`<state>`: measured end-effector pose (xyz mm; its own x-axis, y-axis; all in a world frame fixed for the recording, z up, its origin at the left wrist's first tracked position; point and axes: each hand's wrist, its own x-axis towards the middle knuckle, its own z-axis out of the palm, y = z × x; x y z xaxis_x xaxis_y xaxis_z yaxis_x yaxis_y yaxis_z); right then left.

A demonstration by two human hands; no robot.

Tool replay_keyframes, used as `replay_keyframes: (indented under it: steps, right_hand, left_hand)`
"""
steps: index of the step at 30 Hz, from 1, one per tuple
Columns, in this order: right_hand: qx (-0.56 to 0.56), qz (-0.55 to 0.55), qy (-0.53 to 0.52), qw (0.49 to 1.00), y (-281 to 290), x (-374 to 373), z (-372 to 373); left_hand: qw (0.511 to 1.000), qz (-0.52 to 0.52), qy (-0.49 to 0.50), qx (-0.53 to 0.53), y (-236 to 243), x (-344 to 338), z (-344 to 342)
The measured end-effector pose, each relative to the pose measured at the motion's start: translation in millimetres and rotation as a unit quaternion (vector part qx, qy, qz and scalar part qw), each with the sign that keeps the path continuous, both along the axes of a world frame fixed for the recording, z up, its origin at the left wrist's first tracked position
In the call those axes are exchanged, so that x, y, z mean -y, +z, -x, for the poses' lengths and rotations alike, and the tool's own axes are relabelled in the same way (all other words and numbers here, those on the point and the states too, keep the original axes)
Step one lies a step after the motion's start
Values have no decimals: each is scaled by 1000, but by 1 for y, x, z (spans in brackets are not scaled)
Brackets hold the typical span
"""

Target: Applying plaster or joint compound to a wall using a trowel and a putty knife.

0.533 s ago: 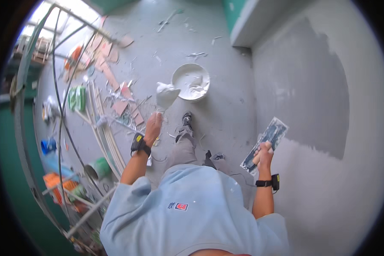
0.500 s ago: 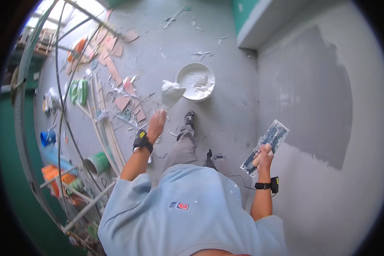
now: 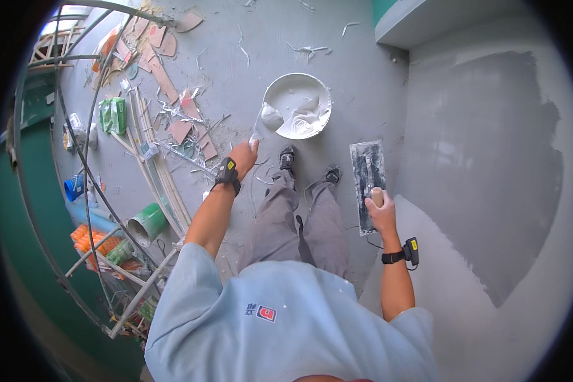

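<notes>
White compound [image 3: 302,120] is sitting in a round bucket [image 3: 297,75] on the floor [image 3: 360,76] ahead of our shoes [image 3: 288,159], while our left hand [image 3: 243,158], fingers curled around the handle, is holding a loaded scraper [image 3: 260,120] at the bucket's left rim. Our right hand [image 3: 383,215], wrapped firmly on a wooden grip [image 3: 377,197], is holding a trowel [image 3: 365,181] well apart. Keeping the scraper level and wiping its edges on the rim, we are judging, would be sparing the floor drips. Pink scraps [image 3: 179,130] are lying at left; a grey patch [image 3: 490,153] is covering part of the wall [image 3: 439,267].
</notes>
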<state>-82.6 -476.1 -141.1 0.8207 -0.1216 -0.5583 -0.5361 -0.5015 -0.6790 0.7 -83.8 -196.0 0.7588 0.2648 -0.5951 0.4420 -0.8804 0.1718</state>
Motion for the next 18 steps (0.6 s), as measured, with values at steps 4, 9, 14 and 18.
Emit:
replay_keyframes:
  steps: [4, 9, 14, 18]
  right_hand:
    - [-103, -128, -74, 984, -20, 7, -17]
    - [-156, -88, -126, 976, -94, 51, 26]
    - [-218, -114, -210, 946, -131, 63, 57]
    - [-215, -135, -248, 935, -135, 64, 68]
  left_hand:
    - [984, -95, -150, -26, -52, -10, -46]
    - [888, -187, -415, 67, -158, 5, -125]
    - [800, -151, -580, -34, -199, 50, -154]
    - [764, -109, -630, -89, -193, 94, -165]
